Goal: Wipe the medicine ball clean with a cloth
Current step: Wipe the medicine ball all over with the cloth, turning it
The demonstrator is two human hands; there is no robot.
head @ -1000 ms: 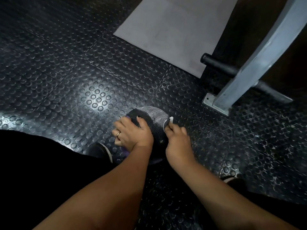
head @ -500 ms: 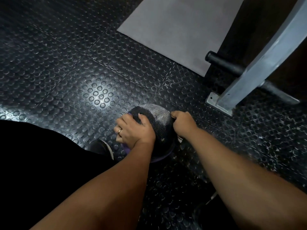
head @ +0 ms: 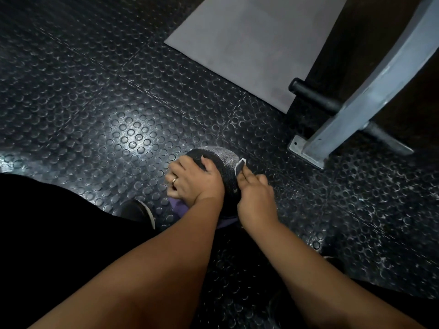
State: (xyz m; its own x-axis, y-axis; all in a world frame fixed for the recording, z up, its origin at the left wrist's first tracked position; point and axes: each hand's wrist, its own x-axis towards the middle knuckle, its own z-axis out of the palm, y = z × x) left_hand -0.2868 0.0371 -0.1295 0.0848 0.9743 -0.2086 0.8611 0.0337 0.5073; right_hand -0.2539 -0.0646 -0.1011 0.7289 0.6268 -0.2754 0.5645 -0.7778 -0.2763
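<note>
Right hand (head: 255,195), drawn back along the medicine ball (head: 221,162) edge, seemingly pinches cloth (head: 240,165); left hand (head: 192,180) clasps ball

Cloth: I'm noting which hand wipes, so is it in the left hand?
No, the right hand holds the cloth against the medicine ball at its side, while the left hand grips its top.

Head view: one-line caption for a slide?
Left hand holds the medicine ball on the studded floor while right hand holds a cloth against its side.
</note>
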